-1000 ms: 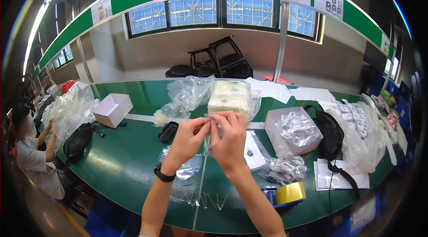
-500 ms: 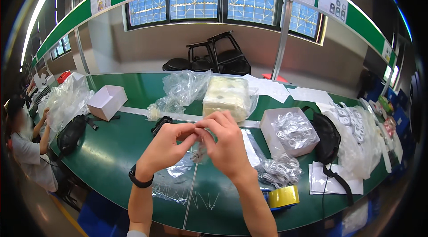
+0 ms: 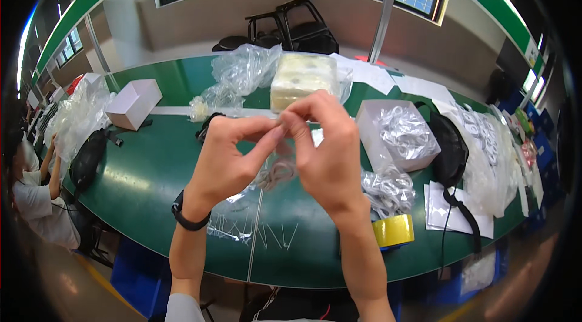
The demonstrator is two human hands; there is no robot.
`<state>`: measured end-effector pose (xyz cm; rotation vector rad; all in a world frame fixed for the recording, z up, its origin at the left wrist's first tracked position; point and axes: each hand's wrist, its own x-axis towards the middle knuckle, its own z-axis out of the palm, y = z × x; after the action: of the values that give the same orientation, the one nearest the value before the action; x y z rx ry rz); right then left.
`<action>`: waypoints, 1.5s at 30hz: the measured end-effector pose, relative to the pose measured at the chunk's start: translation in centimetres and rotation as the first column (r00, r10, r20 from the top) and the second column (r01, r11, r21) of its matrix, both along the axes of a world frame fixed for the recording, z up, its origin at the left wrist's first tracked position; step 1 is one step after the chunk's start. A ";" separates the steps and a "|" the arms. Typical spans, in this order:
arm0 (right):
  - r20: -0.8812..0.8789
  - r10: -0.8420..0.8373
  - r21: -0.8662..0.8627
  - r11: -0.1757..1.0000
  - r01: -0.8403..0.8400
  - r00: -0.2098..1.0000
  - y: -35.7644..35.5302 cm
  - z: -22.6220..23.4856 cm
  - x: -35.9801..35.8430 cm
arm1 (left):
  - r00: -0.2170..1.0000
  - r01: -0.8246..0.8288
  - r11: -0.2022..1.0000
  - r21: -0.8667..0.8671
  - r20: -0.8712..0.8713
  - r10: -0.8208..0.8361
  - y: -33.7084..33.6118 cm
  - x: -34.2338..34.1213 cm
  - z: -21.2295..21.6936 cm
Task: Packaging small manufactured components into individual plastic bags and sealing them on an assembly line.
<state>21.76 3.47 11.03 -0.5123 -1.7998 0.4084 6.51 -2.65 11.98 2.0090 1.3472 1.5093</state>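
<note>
Both of my hands are raised over the middle of the table, their fingertips meeting. My left hand (image 3: 227, 161), with a black band on its wrist, is closed in a pinch. Opposite it, my right hand (image 3: 330, 155) pinches too. Between them hangs a small clear plastic bag (image 3: 282, 155), gripped at its top edge. A coiled light-coloured cable (image 3: 279, 173) shows in the bag below my fingers. Fingers partly hide the bag's upper edge. Several thin white twist ties (image 3: 279, 235) lie on the table below, some on a clear plastic sheet (image 3: 227, 230).
To the right stand a white box of bundled cables (image 3: 376, 134), more cables (image 3: 391, 194) and yellow tape (image 3: 394, 231). Behind my hands sits a plastic-wrapped block (image 3: 303, 76). A white box (image 3: 134, 103) and a black pouch (image 3: 88, 161) lie left, near another person (image 3: 42, 213).
My view has tipped downward, so the table sits higher in the picture. My hands still pinch the bag's top, and the coiled cable below them shows more plainly.
</note>
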 end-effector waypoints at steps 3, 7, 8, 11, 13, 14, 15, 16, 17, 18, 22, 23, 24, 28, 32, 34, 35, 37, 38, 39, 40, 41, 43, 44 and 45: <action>-0.072 0.062 -0.271 0.959 -0.079 0.996 -1.1 -0.5 0.7 | 0.996 0.089 0.996 -0.005 -0.013 -0.089 0.5 0.0 -0.5; -0.215 0.116 -0.505 0.837 -0.212 0.970 -2.1 -1.1 1.7 | 0.992 0.128 0.990 -0.060 0.018 -0.127 0.3 0.6 -0.8; -0.175 0.102 -0.478 0.861 -0.175 0.979 -2.1 -1.4 1.9 | 0.987 0.158 0.982 -0.105 -0.007 -0.160 0.3 0.5 -0.6; -0.011 0.120 -0.387 0.915 -0.115 0.993 -1.7 -2.0 2.9 | 0.980 0.194 0.962 -0.193 -0.007 -0.199 -0.1 0.0 -0.4; 0.008 0.143 -0.391 0.912 -0.129 0.990 -1.6 -2.1 3.2 | 0.975 0.212 0.949 -0.232 -0.024 -0.223 -0.4 -0.3 -0.3; 0.065 0.153 -0.385 0.915 -0.117 0.986 -1.6 -2.0 3.3 | 0.971 0.207 0.942 -0.265 -0.061 -0.231 -0.5 -0.6 -0.2; 0.122 0.163 -0.380 0.919 -0.106 0.979 -1.7 -1.9 3.3 | 0.973 0.200 0.942 -0.269 -0.061 -0.224 -0.6 -0.9 -0.1; 0.112 0.175 -0.388 0.914 -0.119 0.978 -1.8 -1.9 3.1 | 0.971 0.195 0.938 -0.286 -0.079 -0.226 -0.7 -1.2 -0.1; 0.110 0.185 -0.395 0.910 -0.128 0.976 -1.7 -2.0 2.9 | 0.969 0.188 0.933 -0.306 -0.096 -0.227 -0.7 -1.5 -0.2; 0.140 0.149 -0.361 0.928 -0.089 0.979 -1.7 -2.1 2.7 | 0.971 0.179 0.933 -0.313 -0.094 -0.219 -0.6 -1.9 -0.4; 0.168 0.101 -0.412 0.911 -0.023 0.981 -1.4 -2.8 1.1 | 0.963 0.131 0.914 -0.385 -0.170 -0.210 0.1 -3.1 -0.5; 0.175 0.094 -0.405 0.914 -0.015 0.980 -1.2 -3.1 0.5 | 0.954 0.090 0.902 -0.421 -0.225 -0.200 0.2 -3.3 -0.4; 0.180 0.104 -0.415 0.910 -0.020 0.978 -0.9 -3.5 0.0 | 0.964 0.082 0.917 -0.390 -0.202 -0.172 0.5 -3.6 -1.1; 0.228 0.111 -0.457 0.890 0.006 0.967 0.2 -4.7 -2.0 | 0.952 -0.033 0.944 -0.328 -0.298 -0.070 1.1 -4.5 -2.3; 0.196 0.123 -0.437 0.899 -0.026 0.973 1.8 -6.7 -3.0 | 0.929 -0.103 0.947 -0.304 -0.370 -0.017 2.2 -4.9 -2.8; 0.081 0.192 -0.518 0.846 -0.123 0.978 2.2 -6.8 -2.9 | 0.957 -0.052 0.926 -0.373 -0.283 -0.060 2.6 -5.5 -2.9; 0.083 0.188 -0.513 0.850 -0.120 0.979 2.3 -6.7 -2.9 | 0.958 -0.049 0.929 -0.367 -0.282 -0.061 2.6 -5.8 -2.7; 0.035 0.213 -0.561 0.813 -0.157 0.976 2.4 -6.6 -2.8 | 0.973 0.019 0.877 -0.479 -0.195 -0.127 2.7 -6.1 -2.3; 0.018 0.209 -0.564 0.810 -0.163 0.978 2.1 -6.3 -2.9 | 0.972 0.022 0.880 -0.475 -0.195 -0.130 2.8 -6.4 -2.4; 0.019 0.204 -0.560 0.813 -0.158 0.979 2.0 -6.1 -3.0 | 0.977 0.057 0.881 -0.470 -0.154 -0.146 3.1 -6.6 -2.8; 0.087 0.164 -0.494 0.864 -0.100 0.983 1.9 -5.8 -3.1 | 0.980 0.094 0.881 -0.464 -0.112 -0.163 3.2 -6.7 -3.0; 0.153 0.120 -0.425 0.904 -0.044 0.981 1.8 -5.8 -3.1 | 0.980 0.099 0.881 -0.463 -0.109 -0.168 3.2 -6.7 -2.9; 0.173 0.090 -0.387 0.922 -0.016 0.981 1.8 -5.8 -3.2 | 0.987 0.091 0.881 -0.463 -0.076 -0.142 3.0 -6.5 -2.8; 0.225 0.060 -0.325 0.946 0.017 0.973 1.8 -5.6 -3.2 | 0.986 0.097 0.884 -0.458 -0.075 -0.147 3.0 -6.5 -2.8; 0.273 0.027 -0.260 0.964 0.046 0.962 1.8 -5.5 -3.1 | 0.985 0.101 0.886 -0.453 -0.076 -0.152 3.0 -6.4 -2.8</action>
<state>18.67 5.26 5.56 -0.7966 -2.0201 0.6000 0.10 0.32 9.23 1.8548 1.4165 0.9323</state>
